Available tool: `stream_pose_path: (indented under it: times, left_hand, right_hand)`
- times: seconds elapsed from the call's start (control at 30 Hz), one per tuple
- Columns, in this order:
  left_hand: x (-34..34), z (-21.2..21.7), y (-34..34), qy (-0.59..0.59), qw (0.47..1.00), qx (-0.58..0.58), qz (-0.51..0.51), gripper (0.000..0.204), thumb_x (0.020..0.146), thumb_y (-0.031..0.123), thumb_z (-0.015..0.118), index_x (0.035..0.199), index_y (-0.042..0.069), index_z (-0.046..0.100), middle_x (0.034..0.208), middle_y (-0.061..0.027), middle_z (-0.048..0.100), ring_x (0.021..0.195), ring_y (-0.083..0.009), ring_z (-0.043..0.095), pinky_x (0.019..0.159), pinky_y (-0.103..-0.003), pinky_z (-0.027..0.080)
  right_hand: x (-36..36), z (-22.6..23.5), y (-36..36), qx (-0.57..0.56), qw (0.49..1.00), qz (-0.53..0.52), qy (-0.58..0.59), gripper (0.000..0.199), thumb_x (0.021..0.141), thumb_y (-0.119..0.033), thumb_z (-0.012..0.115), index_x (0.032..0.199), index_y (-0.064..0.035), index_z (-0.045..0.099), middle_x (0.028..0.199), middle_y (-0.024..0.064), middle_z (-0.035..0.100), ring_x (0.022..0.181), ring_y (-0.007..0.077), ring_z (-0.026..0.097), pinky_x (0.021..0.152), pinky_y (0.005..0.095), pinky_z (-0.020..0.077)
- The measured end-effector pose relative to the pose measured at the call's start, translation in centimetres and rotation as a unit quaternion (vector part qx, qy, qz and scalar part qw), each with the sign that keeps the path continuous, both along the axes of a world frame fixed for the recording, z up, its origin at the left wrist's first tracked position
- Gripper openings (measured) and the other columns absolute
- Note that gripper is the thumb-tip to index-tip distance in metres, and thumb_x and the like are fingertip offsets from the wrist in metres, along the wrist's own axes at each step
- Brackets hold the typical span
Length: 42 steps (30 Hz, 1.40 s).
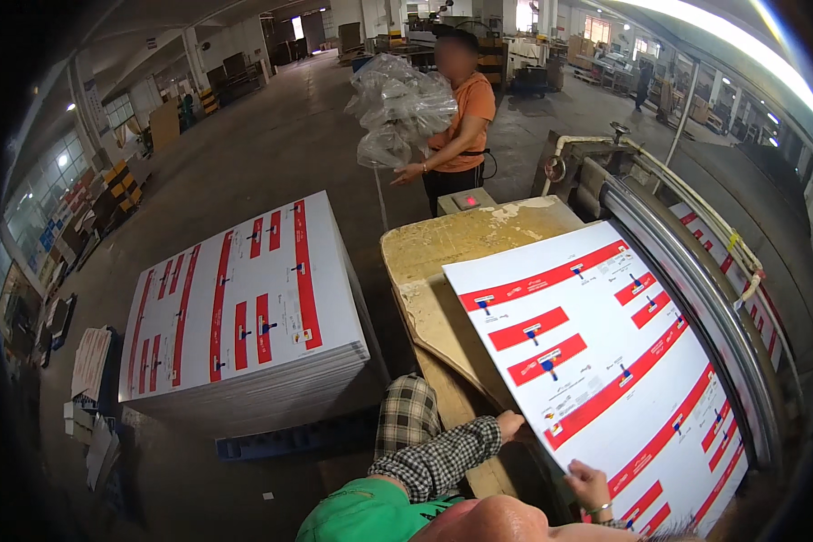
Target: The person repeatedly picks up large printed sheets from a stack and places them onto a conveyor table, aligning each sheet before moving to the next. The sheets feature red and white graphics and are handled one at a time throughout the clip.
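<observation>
A large white printed sheet [596,334] with red bands slopes across a worn yellowish table, its far side at a metal roller [696,307]. At the sheet's near left edge is my left hand [511,425], in a checkered sleeve; its fingers look closed at the edge and are partly hidden. Lower along that edge, my right hand [589,486], with a bracelet at the wrist, pinches the sheet between thumb and fingers. To the left, a tall stack of similar sheets [244,298] rests on a blue pallet [271,443].
Beyond the wooden table [479,235], a person in an orange shirt [470,108] holds a bundle of clear plastic film [397,99]. A small box with a red light [465,200] stands behind the table. Pipes [659,167] run above the roller. Paper piles [90,361] lie far left.
</observation>
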<state>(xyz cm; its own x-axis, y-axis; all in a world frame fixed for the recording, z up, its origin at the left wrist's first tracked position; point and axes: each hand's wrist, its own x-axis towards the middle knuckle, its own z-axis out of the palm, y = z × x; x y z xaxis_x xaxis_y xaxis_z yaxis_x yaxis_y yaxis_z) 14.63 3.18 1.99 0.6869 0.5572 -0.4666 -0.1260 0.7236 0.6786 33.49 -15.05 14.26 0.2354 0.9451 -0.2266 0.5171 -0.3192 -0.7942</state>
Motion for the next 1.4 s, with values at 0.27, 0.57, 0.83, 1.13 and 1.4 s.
stream_pose_path:
  times: [0.27, 0.57, 0.83, 1.13, 1.4]
  left_hand:
    - [-0.4, 2.9, -0.6, -0.002, 1.000, -0.026, -0.015, 0.046, 0.089, 0.026, 0.054, 0.124, -0.001, 0.042, 0.125, -0.0146, 0.049, 0.108, -0.0254, 0.052, 0.086, -0.038, 0.047]
    - [-1.6, 3.0, -0.5, -0.072, 0.996, 0.017, -0.059, 0.030, 0.082, 0.008, 0.056, 0.112, 0.001, 0.054, 0.102, -0.0067, 0.062, 0.077, -0.0121, 0.059, 0.060, -0.027, 0.047]
    - [0.0, -0.9, -0.2, 0.058, 0.997, -0.029, 0.042, 0.029, 0.081, 0.010, 0.052, 0.102, -0.011, 0.055, 0.097, -0.0172, 0.061, 0.088, -0.0215, 0.060, 0.072, -0.035, 0.048]
    - [1.0, -2.4, -0.2, 0.307, 0.943, 0.128, 0.026, 0.033, 0.079, 0.015, 0.050, 0.089, -0.016, 0.057, 0.083, -0.0243, 0.060, 0.079, -0.0271, 0.061, 0.068, -0.036, 0.047]
    - [0.8, 0.1, -0.4, 0.148, 0.987, 0.029, 0.058, 0.041, 0.086, 0.017, 0.052, 0.108, -0.018, 0.048, 0.097, -0.0259, 0.057, 0.087, -0.0290, 0.060, 0.071, -0.039, 0.051]
  right_hand:
    - [2.9, -4.9, 4.1, 0.049, 0.980, -0.014, -0.190, 0.054, 0.067, -0.029, 0.072, 0.104, 0.0073, 0.057, 0.112, 0.0278, 0.053, 0.110, 0.0400, 0.046, 0.095, 0.0450, 0.0348]
    - [-0.9, -1.1, 1.3, 0.011, 0.969, 0.085, -0.230, 0.076, 0.057, -0.021, 0.077, 0.119, 0.0074, 0.045, 0.127, 0.0325, 0.038, 0.123, 0.0428, 0.032, 0.102, 0.0414, 0.0308]
    - [0.5, 7.0, 0.7, 0.113, 0.992, -0.043, -0.037, 0.029, 0.071, -0.005, 0.058, 0.097, 0.0062, 0.063, 0.100, 0.0243, 0.062, 0.093, 0.0254, 0.062, 0.077, 0.0291, 0.0492]
    - [-1.0, 2.4, -0.4, 0.078, 0.994, -0.075, 0.033, 0.031, 0.066, -0.004, 0.062, 0.095, 0.0076, 0.063, 0.107, 0.0236, 0.060, 0.097, 0.0253, 0.061, 0.082, 0.0281, 0.0484]
    - [-0.6, -1.7, -0.7, 0.061, 0.997, -0.043, 0.002, 0.034, 0.062, -0.010, 0.065, 0.092, 0.0074, 0.064, 0.106, 0.0242, 0.060, 0.103, 0.0237, 0.058, 0.087, 0.0294, 0.0464]
